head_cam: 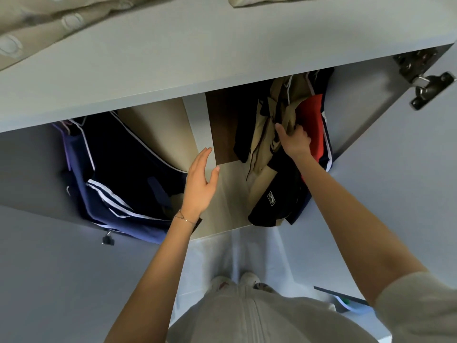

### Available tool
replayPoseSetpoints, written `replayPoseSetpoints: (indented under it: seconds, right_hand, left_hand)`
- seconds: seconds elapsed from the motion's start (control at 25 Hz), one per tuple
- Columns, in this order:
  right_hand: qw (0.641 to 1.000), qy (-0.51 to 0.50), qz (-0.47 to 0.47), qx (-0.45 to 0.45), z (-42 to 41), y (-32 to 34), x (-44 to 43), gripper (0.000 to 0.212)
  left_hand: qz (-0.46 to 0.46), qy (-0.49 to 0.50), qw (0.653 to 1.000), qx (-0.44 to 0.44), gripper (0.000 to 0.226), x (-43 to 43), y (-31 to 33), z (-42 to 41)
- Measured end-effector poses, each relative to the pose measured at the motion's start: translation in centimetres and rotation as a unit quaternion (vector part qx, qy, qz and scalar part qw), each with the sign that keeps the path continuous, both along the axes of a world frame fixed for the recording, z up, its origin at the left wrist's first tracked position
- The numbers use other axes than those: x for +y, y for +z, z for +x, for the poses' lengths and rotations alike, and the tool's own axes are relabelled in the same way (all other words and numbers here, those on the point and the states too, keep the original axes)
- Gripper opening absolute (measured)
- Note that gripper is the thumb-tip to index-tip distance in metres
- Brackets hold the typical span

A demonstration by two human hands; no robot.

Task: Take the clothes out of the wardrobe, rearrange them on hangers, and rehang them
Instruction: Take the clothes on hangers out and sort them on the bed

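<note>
Clothes hang bunched in the right compartment of the wardrobe, upper right of centre in the frame. The right grip is clenched on a fold of the khaki garment there, with a red garment just to its right and a black garment with a logo patch sagging below. The left grip is released, fingers straight, at the foot of the white central divider; whether it touches the panel I cannot tell. To lift the khaki piece out cleanly, I judge the hold should shift from loose cloth up to the hanger's hook, which is hidden under the shelf, while the free grip parts the neighbours. Pulling on cloth alone would likely slide it off its hanger or bring the black one down with it. The shelf edge overhangs the hanging space and blocks the view, and a metal door hinge juts out at far right. In the left compartment are navy clothes with white stripes on white hangers, and beige bedding lies on the shelf at upper left.
</note>
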State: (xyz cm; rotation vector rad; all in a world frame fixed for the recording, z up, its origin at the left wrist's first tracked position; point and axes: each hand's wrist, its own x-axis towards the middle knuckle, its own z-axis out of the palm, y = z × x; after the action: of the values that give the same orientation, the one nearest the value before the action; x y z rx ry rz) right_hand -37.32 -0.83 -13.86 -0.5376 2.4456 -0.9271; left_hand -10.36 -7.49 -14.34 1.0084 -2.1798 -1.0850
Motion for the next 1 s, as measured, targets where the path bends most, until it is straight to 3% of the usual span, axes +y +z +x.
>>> replayPoseSetpoints:
  seconds: [0.12,0.24,0.36,0.56,0.72,1.0]
  right_hand:
    - [0.999,-0.033,0.014,-0.002,-0.7,-0.6,-1.3,0.063]
    - [0.994,-0.066,-0.063,-0.057,-0.8,-0.7,-1.9,0.042]
    - [0.981,-0.083,-0.140,-0.106,0.3,-0.2,-1.9,0.033]
    - [0.959,-0.116,-0.247,-0.070,3.2,0.6,-1.0,0.013]
    - [0.960,-0.092,-0.260,-0.043,5.7,1.5,0.0,0.029]
    - [0.955,-0.071,-0.284,-0.042,9.5,3.4,-1.0,0.031]
  left_hand:
    - [0.004,0.004,1.000,-0.007,0.049,0.2,0.0,0.9]
    - [0.008,0.007,1.000,-0.015,0.049,0.4,0.1,1.8]
    - [0.004,0.009,1.000,-0.022,0.049,0.3,-0.1,2.9]
    - [0.015,0.020,1.000,-0.009,0.049,-0.1,-0.3,4.4]
    - [0.020,0.021,1.000,0.002,0.049,-0.3,-0.2,5.1]
    - [0.013,0.037,0.999,0.006,0.049,-1.5,-0.1,7.5]
